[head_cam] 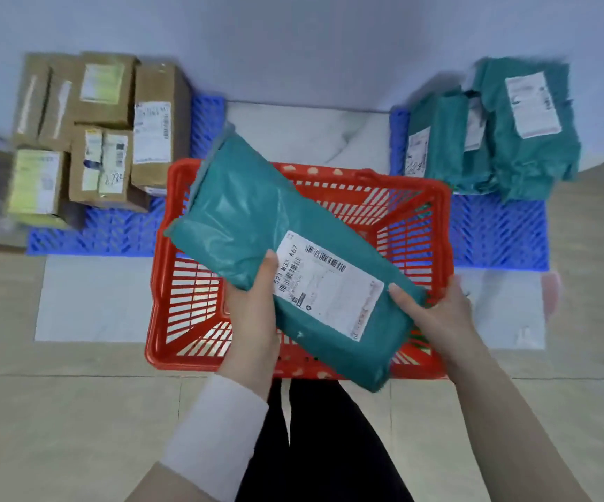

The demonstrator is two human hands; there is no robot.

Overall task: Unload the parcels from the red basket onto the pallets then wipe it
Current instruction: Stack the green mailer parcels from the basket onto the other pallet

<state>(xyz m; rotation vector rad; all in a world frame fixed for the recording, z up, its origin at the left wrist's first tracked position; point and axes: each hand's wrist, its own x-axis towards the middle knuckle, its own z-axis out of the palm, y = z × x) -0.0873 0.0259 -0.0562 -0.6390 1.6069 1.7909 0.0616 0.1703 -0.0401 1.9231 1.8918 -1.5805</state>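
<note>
The left pallet (112, 233) has cardboard boxes (105, 139), the right pallet (499, 233) teal bags (510, 139), red basket (155, 320) between them. One teal parcel (257, 219) is up over the basket, left grip (253, 320) and right grip (438, 313) both curled round its near end.

The floor (76, 411) is beige tile with a white marbled panel (94, 298) set in the middle, running to the far wall. Two blue pallets lie on it. The left pallet (105, 233) carries brown boxes (105, 92), packed close at its far left. The right pallet (499, 237) carries a heap of teal bags (532, 154) at its far end. The red basket (184, 360) sits between the pallets, nearer. A blurred pink thing (551, 295) lies on the floor right of the basket.
</note>
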